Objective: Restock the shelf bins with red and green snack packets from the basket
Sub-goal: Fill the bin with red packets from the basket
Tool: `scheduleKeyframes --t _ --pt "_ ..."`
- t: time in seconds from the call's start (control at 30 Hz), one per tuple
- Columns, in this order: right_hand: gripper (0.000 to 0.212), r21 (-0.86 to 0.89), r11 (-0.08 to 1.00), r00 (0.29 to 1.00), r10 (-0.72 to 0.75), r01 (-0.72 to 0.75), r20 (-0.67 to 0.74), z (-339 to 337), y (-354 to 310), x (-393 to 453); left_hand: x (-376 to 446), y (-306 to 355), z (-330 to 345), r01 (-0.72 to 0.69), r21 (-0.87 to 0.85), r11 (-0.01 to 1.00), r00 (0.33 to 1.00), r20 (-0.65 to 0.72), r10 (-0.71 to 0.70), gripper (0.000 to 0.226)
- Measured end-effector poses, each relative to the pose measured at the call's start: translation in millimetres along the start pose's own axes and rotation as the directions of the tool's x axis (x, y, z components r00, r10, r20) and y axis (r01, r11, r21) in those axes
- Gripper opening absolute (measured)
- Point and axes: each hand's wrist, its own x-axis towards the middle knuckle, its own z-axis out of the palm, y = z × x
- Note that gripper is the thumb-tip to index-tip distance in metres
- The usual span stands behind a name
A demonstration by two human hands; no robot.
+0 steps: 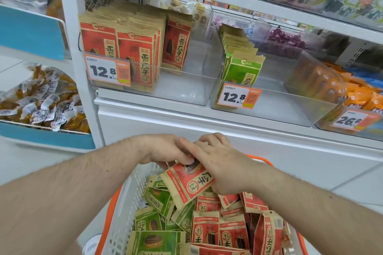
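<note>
Both hands over far end of white basket (124, 198) with orange rim. Right hand (223, 161) grips red sunflower-seed packet (187, 184) from above, fingers curled over its far right edge. Left hand (167, 149) pinches same packet at far top edge. Packet tilted, lifted above pile of green packets (157, 201) on left, red packets (226, 230) on right. On shelf beyond, left clear bin (182, 89) part-filled with red packets; right clear bin (275, 99) holds row of green packets.
</note>
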Motion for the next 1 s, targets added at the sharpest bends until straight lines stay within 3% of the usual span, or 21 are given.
scheduleKeyframes --t 0.1,0.2,0.23,0.3,0.37,0.4,0.5,0.57,0.67,0.73,0.83,0.93,1.0 --pt "0.118 -0.011 1.0 0.995 -0.024 0.023 -0.099 1 2 1 -1 -1 -2 -0.023 -0.119 0.993 0.999 -0.029 0.02 0.007" --pt "0.11 0.155 0.982 0.969 0.138 -0.107 -0.205 -6 9 -4 -1 -2 -13 -0.038 -0.203 0.978 0.991 -0.136 0.011 0.01" --pt "0.105 0.282 0.946 0.929 0.241 -0.16 -0.281 -9 11 -6 -1 -2 -17 -0.057 -0.263 0.963 0.985 -0.17 0.012 0.013" --pt "0.09 0.531 0.816 0.755 0.493 -0.228 -0.433 -12 11 -7 -3 0 -26 -0.127 -0.41 0.903 0.97 -0.241 0.027 0.018" --pt "0.074 0.73 0.634 0.603 0.695 -0.256 -0.392 -16 11 -2 -7 4 -32 -0.216 -0.531 0.819 0.95 -0.309 0.049 0.022" --pt "0.068 0.801 0.536 0.584 0.751 -0.268 -0.308 -19 10 2 -9 7 -35 -0.259 -0.561 0.786 0.938 -0.34 0.067 0.022" --pt "0.043 0.93 0.304 0.639 0.762 -0.207 -0.107 -25 14 17 -19 19 -38 -0.349 -0.583 0.734 0.908 -0.403 0.112 0.021" --pt "0.023 0.981 0.185 0.663 0.743 -0.065 -0.096 -30 13 23 -26 26 -39 -0.379 -0.579 0.722 0.899 -0.416 0.138 0.023" --pt "0.016 0.998 0.048 0.689 0.723 0.028 -0.054 -38 8 32 -35 29 -42 -0.407 -0.55 0.73 0.88 -0.449 0.152 0.028" --pt "0.018 0.998 0.045 0.699 0.712 0.047 -0.065 -45 7 39 -41 31 -48 -0.447 -0.512 0.734 0.85 -0.499 0.17 0.029" --pt "0.022 0.969 0.238 0.622 0.751 0.058 -0.222 -68 17 50 -50 37 -62 -0.536 -0.418 0.733 0.738 -0.654 0.167 0.027" --pt "0.022 0.887 0.454 0.484 0.76 0.082 -0.434 -98 32 63 -57 38 -81 -0.59 -0.252 0.767 0.527 -0.84 0.13 0.023" --pt "0.02 0.846 0.529 0.435 0.748 0.065 -0.501 -111 42 76 -60 33 -90 -0.442 -0.011 0.897 0.374 -0.911 0.173 0.021"
